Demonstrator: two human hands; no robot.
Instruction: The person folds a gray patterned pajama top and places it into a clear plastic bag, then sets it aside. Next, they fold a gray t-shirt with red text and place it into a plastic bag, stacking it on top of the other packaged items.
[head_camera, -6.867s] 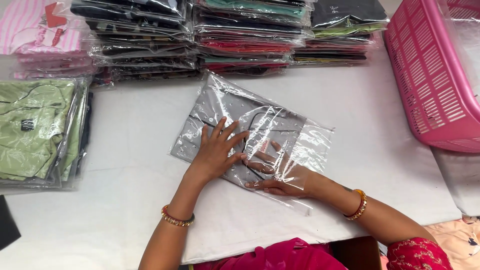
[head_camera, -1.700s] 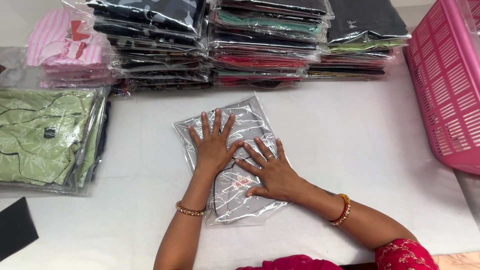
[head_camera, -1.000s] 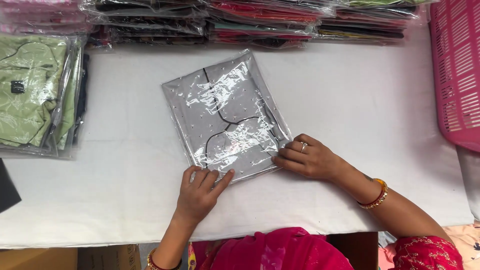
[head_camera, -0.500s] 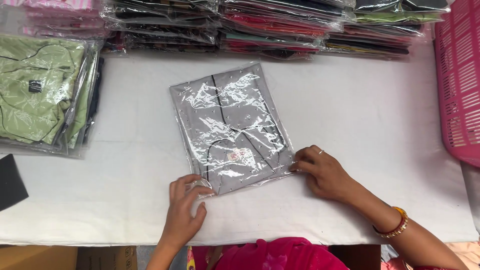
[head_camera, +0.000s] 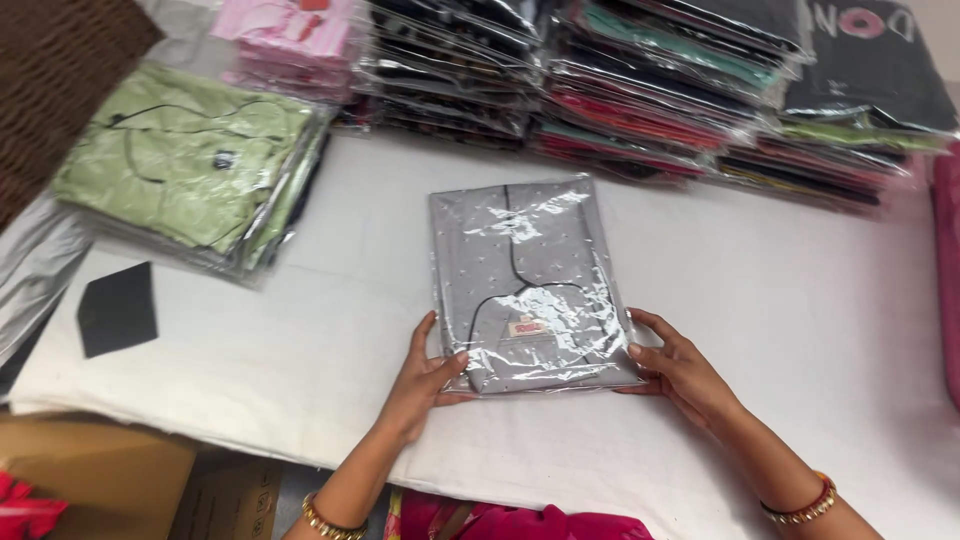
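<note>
- Grey folded garment in clear plastic bag (head_camera: 525, 285) lies flat on the white desk (head_camera: 780, 300), centre of frame, long side running up-down.
- Left hand (head_camera: 432, 372) at bag's lower-left corner: thumb on top of the plastic, fingers curled along/under the edge, pinching it.
- Right hand (head_camera: 675, 368) at lower-right corner: fingers spread half open, tips touching bag's right edge and lower corner; can't tell if fingers go under it.
- Both wrists w/ bangles, bottom of frame.
- Upper left: stack of green bagged garments (head_camera: 190, 165), well apart from grey one; pink bagged pack (head_camera: 295, 35) above it.
- Top centre to upper right: row of stacks of bagged clothes, dark and mixed colours (head_camera: 650, 80), near bag's top edge, not touching.
- Left: black card piece (head_camera: 118, 308) on desk.
- Lower left: cardboard box (head_camera: 100, 490) below desk edge.
</note>
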